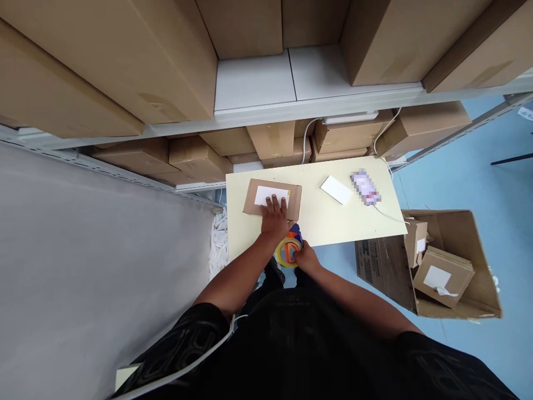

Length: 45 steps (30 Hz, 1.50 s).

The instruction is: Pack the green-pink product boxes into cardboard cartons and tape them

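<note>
head view: the left hand lies flat, fingers spread and gripping nothing, on a small cardboard parcel. its fingertips overlap the near edge of the parcel's white label. the right hand is closed around a tape dispenser at the near edge of the pale yellow table, just below the left wrist.

as i judge it, the hold works best with the weight through the palm, not the fingertips, so the light parcel cannot slide on the smooth top. the fingers are better drawn back off the label and away from any edge the dispenser meets. the dispenser wants a firm, level grip and a low approach, since its blade end sits close to the left wrist.

the parcel is a thin, flat, brown rectangle lying slightly askew near the table's left end, with the label centred on its upper face. whether its flaps are sealed i cannot tell. the dispenser shows orange, yellow and blue parts, mostly hidden by the hand.

further right on the table lie a white card and a blurred phone with a cable. an open carton on the floor holds similar labelled parcels.
</note>
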Each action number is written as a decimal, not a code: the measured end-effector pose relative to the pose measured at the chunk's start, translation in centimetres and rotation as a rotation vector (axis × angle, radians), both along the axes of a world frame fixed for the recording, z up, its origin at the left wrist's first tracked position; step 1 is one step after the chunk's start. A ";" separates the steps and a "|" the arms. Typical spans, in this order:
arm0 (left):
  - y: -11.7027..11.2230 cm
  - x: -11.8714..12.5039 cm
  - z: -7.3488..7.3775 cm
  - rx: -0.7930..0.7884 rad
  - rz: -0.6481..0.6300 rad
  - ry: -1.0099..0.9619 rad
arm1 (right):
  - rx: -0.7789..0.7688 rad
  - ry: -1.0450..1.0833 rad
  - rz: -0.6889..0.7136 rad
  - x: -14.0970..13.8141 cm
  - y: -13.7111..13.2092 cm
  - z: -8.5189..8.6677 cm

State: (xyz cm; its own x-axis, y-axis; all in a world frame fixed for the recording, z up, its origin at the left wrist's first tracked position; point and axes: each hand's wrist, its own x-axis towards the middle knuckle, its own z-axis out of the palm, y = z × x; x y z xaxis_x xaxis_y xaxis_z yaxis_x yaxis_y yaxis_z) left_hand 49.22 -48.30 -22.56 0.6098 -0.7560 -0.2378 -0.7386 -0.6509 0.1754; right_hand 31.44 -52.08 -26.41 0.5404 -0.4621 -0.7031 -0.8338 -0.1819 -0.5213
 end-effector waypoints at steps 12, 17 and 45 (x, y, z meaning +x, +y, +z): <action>10.4 3.7 2.8 -0.022 -0.408 0.087 | -0.088 0.073 0.105 6.2 -12.3 0.7; 9.6 3.3 1.0 0.005 -0.211 0.016 | -0.145 0.066 0.164 9.2 -13.4 1.4; 6.7 5.8 -0.1 -0.157 -0.358 -0.022 | -0.194 0.069 0.116 7.4 -12.2 0.9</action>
